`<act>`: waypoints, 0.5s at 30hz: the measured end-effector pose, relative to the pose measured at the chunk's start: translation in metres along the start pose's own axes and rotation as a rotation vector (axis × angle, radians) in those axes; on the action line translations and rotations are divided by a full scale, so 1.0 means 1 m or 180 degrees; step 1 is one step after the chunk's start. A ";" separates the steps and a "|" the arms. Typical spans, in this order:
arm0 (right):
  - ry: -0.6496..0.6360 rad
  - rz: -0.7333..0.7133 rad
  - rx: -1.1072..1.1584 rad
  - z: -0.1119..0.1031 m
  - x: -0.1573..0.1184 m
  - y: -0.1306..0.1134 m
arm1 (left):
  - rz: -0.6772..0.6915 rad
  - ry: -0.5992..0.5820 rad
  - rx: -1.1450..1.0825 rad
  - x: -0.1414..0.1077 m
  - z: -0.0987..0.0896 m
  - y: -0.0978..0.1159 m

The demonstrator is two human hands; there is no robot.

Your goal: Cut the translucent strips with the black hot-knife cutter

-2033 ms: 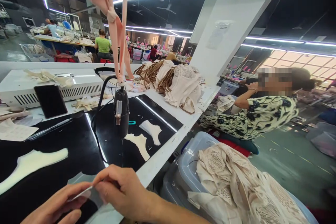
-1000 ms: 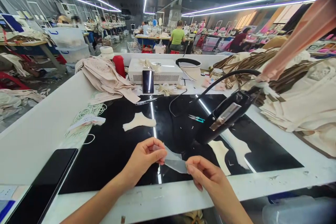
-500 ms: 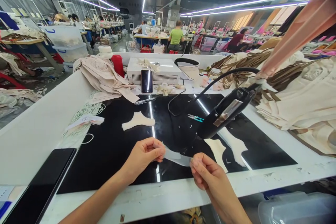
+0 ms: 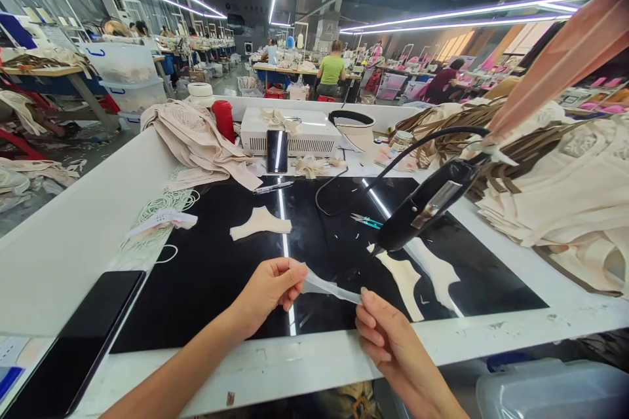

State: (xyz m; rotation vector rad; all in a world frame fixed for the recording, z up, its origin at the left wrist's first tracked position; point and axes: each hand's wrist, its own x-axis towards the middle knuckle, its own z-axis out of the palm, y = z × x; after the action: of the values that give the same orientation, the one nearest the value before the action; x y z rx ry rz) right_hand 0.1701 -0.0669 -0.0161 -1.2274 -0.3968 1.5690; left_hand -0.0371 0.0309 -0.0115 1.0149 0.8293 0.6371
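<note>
A thin translucent white strip of fabric (image 4: 339, 291) is stretched between my two hands, over the black mat (image 4: 206, 301). One end is pinched in the fingertips of my left hand (image 4: 270, 287). My right hand (image 4: 388, 327) pinches the other end between thumb and forefinger. Beyond the left hand lies a cream curved fabric piece (image 4: 260, 224). To the right of the strip are another cream piece (image 4: 403, 278) and a white translucent piece (image 4: 437, 272). A black hand-held tool (image 4: 427, 200) with a pointed tip hangs above them from a pink cloth band (image 4: 555, 65).
Thread snips (image 4: 367, 220) and a pen (image 4: 272, 187) lie on the mat. A white box (image 4: 289, 137) with a phone (image 4: 277, 150) against it stands behind. Cream fabric piles (image 4: 574, 183) lie right, another phone (image 4: 83, 334) at front left. Several people sit farther off.
The strip has turned and now looks narrower and folded, with my right hand tilted and its fingers more spread. The hanging tool has shifted slightly, uncovering the cream piece's upper end.
</note>
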 end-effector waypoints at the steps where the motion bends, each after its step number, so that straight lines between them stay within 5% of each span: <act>1: -0.0024 0.0063 0.0037 0.000 0.001 0.001 | -0.0041 0.0001 -0.0050 0.000 0.000 0.000; 9: -0.0200 -0.0754 -0.0560 0.014 -0.002 0.019 | 0.0080 0.0320 0.0470 -0.001 0.003 0.009; 15: -0.0451 -0.0682 -0.0920 0.015 -0.003 0.028 | 0.0219 0.0302 0.1005 0.007 -0.009 0.000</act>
State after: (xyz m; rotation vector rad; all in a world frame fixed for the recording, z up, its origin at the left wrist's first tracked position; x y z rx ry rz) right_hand 0.1425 -0.0752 -0.0300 -1.2465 -0.8432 1.4509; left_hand -0.0405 0.0409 -0.0158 1.3111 1.0025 0.6284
